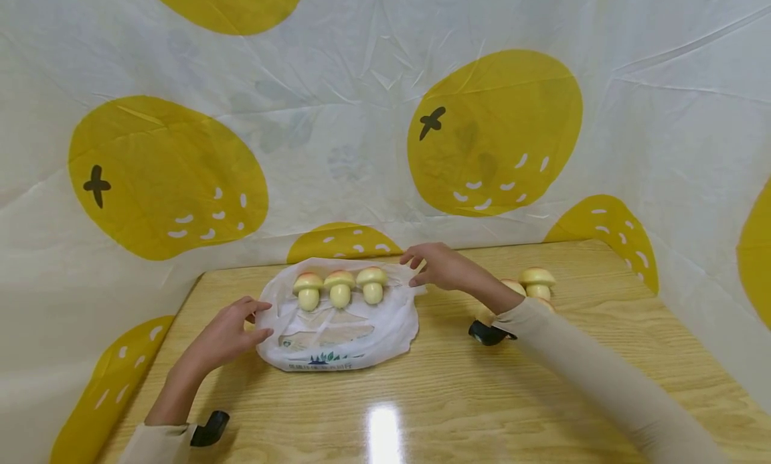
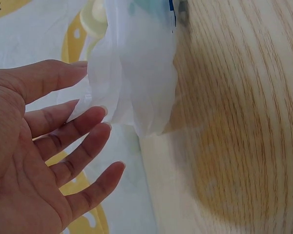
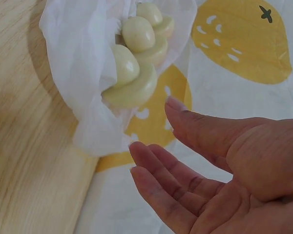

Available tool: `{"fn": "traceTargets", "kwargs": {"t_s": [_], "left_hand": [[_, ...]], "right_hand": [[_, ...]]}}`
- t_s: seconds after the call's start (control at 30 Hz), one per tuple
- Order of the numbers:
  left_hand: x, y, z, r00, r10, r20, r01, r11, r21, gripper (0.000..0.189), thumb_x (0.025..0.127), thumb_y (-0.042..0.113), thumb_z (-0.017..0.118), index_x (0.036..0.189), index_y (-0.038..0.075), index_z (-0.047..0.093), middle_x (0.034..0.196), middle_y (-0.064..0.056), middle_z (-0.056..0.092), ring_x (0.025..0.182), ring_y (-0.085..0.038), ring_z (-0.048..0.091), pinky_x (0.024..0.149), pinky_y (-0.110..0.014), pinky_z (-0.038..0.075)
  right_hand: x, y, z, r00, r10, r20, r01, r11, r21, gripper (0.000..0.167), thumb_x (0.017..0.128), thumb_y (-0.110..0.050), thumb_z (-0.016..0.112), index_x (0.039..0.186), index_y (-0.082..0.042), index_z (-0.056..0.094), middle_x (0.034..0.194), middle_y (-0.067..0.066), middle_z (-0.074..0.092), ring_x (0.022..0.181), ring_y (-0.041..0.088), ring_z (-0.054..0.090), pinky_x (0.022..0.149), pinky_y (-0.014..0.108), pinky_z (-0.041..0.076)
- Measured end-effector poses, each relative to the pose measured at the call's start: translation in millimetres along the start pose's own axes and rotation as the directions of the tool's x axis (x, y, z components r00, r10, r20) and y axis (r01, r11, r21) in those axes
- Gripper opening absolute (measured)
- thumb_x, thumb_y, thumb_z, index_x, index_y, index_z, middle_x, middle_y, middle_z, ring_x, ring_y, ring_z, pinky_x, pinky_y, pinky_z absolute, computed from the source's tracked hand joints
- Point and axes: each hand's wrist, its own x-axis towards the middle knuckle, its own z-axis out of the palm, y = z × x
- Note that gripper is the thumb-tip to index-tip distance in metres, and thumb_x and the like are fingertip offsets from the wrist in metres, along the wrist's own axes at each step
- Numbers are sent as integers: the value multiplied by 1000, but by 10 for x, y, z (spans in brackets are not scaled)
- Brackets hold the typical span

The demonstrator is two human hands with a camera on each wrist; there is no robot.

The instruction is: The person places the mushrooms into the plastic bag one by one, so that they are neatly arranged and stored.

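A white plastic bag with green and blue print lies on the table, its near side puffed up. Three pale yellow toy mushrooms with reddish caps stand in a row at its far part: a left one, a middle one and a right one. My left hand is at the bag's left edge, thumb and fingers spread, fingertips right at the plastic. At the far right corner is my right hand, fingers loosely bent and thumb apart, its fingertips beside the bag's crumpled corner.
More toy mushrooms stand on the wooden table to the right, partly hidden behind my right forearm. A white cloth with yellow fruit shapes hangs along the table's back and sides. Black wrist cameras are strapped below both wrists.
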Motion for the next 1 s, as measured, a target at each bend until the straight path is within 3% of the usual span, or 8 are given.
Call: {"fn": "traceTargets", "kwargs": {"t_s": [0.4,1.0], "left_hand": [[-4,-5,7,1000,-5,0,5,1000,6,44,89,17,76,126,-4,66,112,-11,64,97,-27,62,80,-44,53],[2,-10,4,1000,6,0,-6,1000,4,44,90,17,76,127,-4,66,113,-10,64,96,-25,62,78,-42,53]], "right_hand": [[-343,245,-282,999,51,-9,-51,999,12,44,91,-9,76,132,-1,62,123,23,65,112,42,66,89,45,56],[-834,564,-493,997,80,-19,-80,997,9,52,90,-11,77,135,5,57,120,27,64,109,46,66,88,49,56]]}}
